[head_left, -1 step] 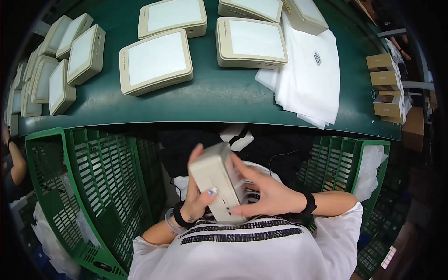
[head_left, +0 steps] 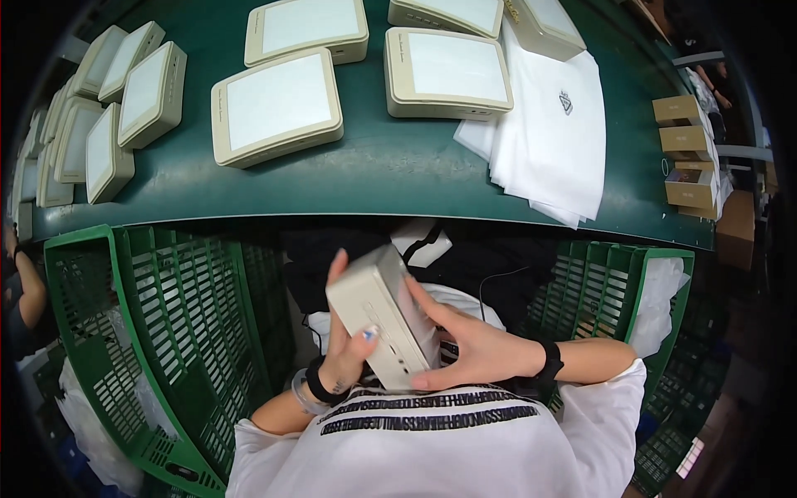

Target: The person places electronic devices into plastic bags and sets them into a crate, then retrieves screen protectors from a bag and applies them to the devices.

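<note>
Close to my chest, below the table edge, I hold a beige box-shaped device (head_left: 371,314) between both hands. It is tilted, its narrow side with buttons and small ports facing up. My left hand (head_left: 349,344) wraps round its left side, the thumb lying on the side with the buttons. At its right side, my right hand (head_left: 477,340) grips the lower corner with the thumb, while the fingers reach along the far face. That face is mostly hidden from me.
On the green table (head_left: 365,187) stand similar beige devices with white panels (head_left: 278,104), several grouped at the left. White bags (head_left: 552,141) lie flat at the right. Green crates (head_left: 187,307) flank me. Small brown boxes (head_left: 685,143) line the right edge. Another person's arm (head_left: 31,290) shows far left.
The device has shifted slightly left and tilted more in my hands. My left hand has moved a little to the left with it.
</note>
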`<action>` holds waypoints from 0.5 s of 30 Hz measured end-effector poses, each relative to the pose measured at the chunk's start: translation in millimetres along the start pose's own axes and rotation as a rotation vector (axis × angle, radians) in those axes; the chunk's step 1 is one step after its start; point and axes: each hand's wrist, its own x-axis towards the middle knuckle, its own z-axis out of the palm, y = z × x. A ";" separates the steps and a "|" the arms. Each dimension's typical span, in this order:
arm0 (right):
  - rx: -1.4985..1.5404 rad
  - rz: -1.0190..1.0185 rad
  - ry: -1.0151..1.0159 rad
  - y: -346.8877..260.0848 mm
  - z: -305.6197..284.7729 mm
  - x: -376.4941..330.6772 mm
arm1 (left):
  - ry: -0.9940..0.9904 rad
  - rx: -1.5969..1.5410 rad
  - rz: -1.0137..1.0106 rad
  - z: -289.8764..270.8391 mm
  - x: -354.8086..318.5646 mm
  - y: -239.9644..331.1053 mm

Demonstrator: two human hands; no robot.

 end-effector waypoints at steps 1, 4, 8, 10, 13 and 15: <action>0.004 -0.003 0.000 3.1 -0.9 1.1 | 0.063 -0.042 -0.042 4.7 2.5 5.9; 0.139 0.059 -0.007 11.4 -5.3 6.4 | 0.039 -0.016 -0.184 3.1 2.3 7.3; 0.042 0.105 -0.091 11.3 -14.1 2.9 | -0.169 0.132 -0.345 -8.5 -1.8 -4.6; 0.070 0.093 -0.095 12.5 -18.3 1.3 | -0.217 0.161 -0.296 -14.9 -1.4 -15.5; 0.123 0.061 -0.103 16.1 -26.8 -7.3 | -0.234 0.018 -0.281 -30.1 -2.0 -17.5; 0.142 0.184 -0.221 20.2 -37.6 -22.9 | -0.242 -0.058 -0.280 -35.7 1.7 -20.0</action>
